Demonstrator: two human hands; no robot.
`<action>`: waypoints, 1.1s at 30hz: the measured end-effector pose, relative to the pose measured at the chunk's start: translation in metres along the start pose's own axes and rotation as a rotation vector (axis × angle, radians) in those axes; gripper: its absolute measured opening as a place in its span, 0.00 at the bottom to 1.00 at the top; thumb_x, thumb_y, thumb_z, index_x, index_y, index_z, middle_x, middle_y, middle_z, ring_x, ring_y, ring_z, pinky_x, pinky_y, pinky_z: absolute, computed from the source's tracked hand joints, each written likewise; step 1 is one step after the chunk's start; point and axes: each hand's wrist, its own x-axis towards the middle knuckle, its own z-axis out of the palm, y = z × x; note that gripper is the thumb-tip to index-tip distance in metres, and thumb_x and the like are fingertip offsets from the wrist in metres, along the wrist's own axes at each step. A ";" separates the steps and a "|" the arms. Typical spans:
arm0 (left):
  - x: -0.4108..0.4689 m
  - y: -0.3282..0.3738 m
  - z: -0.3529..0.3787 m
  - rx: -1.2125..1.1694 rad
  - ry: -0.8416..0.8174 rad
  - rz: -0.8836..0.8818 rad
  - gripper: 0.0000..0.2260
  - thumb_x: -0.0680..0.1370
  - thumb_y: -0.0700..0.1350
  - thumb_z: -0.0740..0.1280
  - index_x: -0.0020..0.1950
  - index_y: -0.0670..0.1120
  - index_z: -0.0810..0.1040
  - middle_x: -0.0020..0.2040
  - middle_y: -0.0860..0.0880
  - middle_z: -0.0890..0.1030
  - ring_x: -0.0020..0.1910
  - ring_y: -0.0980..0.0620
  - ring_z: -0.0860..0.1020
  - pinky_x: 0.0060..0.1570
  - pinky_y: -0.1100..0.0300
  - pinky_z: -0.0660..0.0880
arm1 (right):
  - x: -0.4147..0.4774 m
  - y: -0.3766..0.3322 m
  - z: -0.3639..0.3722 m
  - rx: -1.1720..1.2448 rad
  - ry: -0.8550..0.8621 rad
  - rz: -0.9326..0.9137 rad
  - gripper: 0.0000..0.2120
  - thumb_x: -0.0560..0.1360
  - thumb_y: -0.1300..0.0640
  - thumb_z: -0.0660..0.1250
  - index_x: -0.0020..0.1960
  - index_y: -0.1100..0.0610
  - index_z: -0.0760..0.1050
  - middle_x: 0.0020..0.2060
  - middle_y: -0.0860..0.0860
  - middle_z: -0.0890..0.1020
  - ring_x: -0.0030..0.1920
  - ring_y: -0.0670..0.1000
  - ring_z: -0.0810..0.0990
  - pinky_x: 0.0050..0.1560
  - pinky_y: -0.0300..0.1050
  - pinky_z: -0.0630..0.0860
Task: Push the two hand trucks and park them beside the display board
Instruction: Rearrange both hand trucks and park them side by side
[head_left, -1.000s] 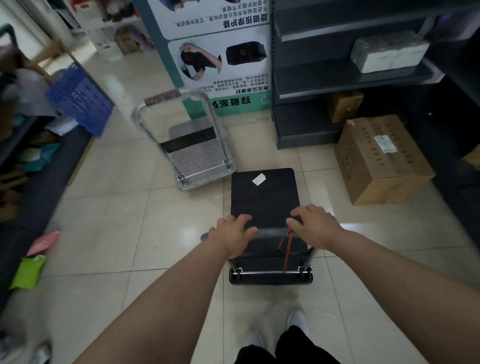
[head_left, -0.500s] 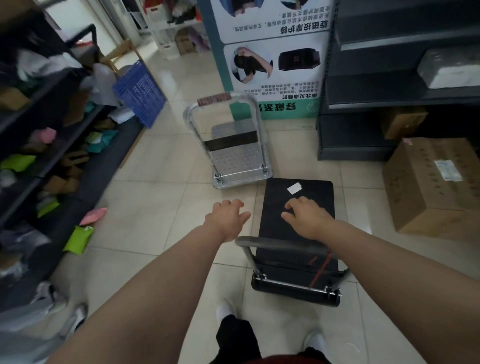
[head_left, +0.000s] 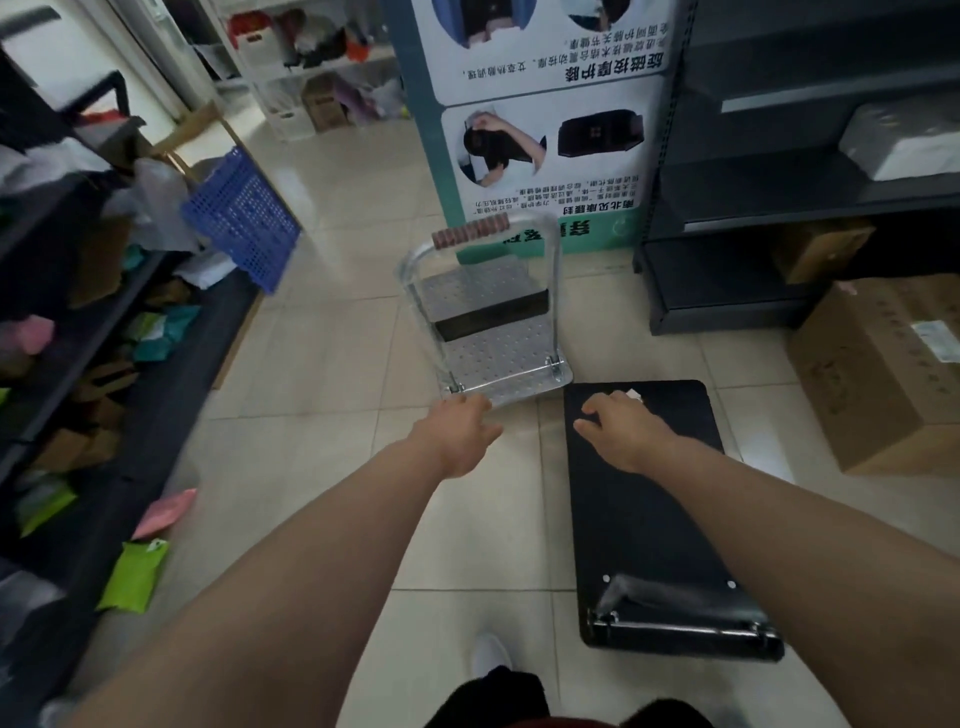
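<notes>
Both hands empty, fingers loosely spread: left hand (head_left: 460, 428) near silver hand truck (head_left: 493, 332) base, right hand (head_left: 621, 434) over black hand truck (head_left: 649, 499). Silver's ribbed handle (head_left: 470, 232) should be gripped, then eased alongside display board (head_left: 545, 119), clearing black.

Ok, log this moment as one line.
black truck: by cardboard box | silver truck: before display board | left hand: open, empty | right hand: open, empty

Silver truck (head_left: 493, 332), centre: perforated dot deck, black band, brown ribbed grip. Black truck (head_left: 649, 499), lower right. Blue lattice crate (head_left: 241, 218), upper left. Teal-and-white board (head_left: 545, 119), top. Beige tiles (head_left: 332, 364).
</notes>
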 end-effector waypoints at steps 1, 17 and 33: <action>0.006 -0.016 -0.009 0.010 -0.002 0.008 0.22 0.81 0.55 0.57 0.73 0.48 0.65 0.69 0.40 0.69 0.68 0.38 0.65 0.65 0.45 0.65 | 0.008 -0.016 0.003 0.005 -0.012 0.007 0.19 0.79 0.49 0.56 0.65 0.59 0.69 0.63 0.59 0.71 0.62 0.60 0.70 0.62 0.55 0.69; 0.166 -0.107 -0.112 0.012 0.031 0.025 0.22 0.80 0.52 0.60 0.72 0.47 0.64 0.69 0.41 0.68 0.68 0.39 0.64 0.65 0.47 0.65 | 0.188 -0.088 -0.048 -0.006 0.052 0.079 0.18 0.78 0.50 0.58 0.61 0.61 0.70 0.60 0.61 0.72 0.59 0.61 0.72 0.59 0.52 0.71; 0.371 -0.090 -0.169 -0.006 -0.013 -0.131 0.24 0.78 0.45 0.63 0.72 0.53 0.59 0.70 0.45 0.64 0.68 0.41 0.62 0.62 0.36 0.68 | 0.398 -0.099 -0.141 -0.254 0.274 -0.152 0.29 0.73 0.58 0.67 0.71 0.53 0.60 0.68 0.54 0.67 0.68 0.55 0.66 0.69 0.55 0.61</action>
